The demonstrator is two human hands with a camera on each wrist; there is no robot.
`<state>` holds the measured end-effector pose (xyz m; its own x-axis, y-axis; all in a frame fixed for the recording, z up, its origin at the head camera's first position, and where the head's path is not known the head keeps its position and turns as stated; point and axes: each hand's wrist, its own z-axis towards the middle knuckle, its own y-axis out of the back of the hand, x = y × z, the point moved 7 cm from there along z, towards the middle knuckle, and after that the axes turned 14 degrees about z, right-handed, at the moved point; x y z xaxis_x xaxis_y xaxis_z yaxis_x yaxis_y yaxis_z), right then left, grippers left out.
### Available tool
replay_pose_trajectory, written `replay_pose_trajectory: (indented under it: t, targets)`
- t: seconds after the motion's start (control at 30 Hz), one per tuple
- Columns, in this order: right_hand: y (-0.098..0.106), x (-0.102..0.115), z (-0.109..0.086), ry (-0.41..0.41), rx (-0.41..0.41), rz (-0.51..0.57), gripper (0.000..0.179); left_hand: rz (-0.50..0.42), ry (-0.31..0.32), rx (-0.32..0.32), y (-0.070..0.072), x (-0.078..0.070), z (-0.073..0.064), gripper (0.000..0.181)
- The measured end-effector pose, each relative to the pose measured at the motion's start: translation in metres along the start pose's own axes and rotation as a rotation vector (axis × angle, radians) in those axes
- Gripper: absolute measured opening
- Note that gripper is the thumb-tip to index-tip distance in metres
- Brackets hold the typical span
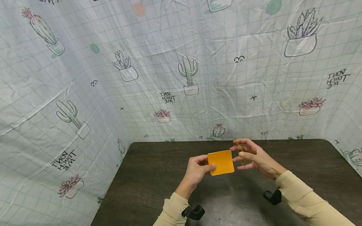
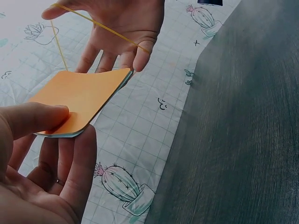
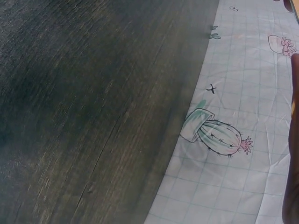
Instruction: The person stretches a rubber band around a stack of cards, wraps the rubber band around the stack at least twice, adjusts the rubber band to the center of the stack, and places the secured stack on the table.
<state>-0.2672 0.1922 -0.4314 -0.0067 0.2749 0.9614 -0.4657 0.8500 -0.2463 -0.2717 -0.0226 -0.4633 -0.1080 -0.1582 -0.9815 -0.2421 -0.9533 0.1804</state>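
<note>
A thin stack of square orange cards point(image 1: 224, 160) with rounded corners is pinched in my left hand point(image 1: 195, 171). In the left wrist view, the thumb presses on the orange top sheet point(image 2: 91, 91) and the fingers support it from below. My right hand point(image 1: 258, 158) is just right of the stack, fingers spread. A yellow rubber band point(image 2: 110, 30) is stretched around its thumb and fingers, and one strand runs down behind the stack's far edge. Whether the band touches the stack is hard to tell. Only a dark edge of the right hand point(image 3: 294, 154) shows in the right wrist view.
Both hands are above a dark wood-grain table point(image 1: 147, 182). Behind and beside it hangs a white gridded cloth point(image 1: 215, 81) printed with potted cacti. A black strap device point(image 1: 193, 212) sits on the left wrist, and another black device point(image 1: 272, 197) on the right.
</note>
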Motion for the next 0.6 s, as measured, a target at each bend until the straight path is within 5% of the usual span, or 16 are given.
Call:
replay_pose_trajectory:
  t: [0.6]
  targets:
    - [-0.013,-0.002,0.006,-0.074,0.045,-0.048,0.048,0.015,0.006,0.032,-0.002,0.0,0.0,0.025]
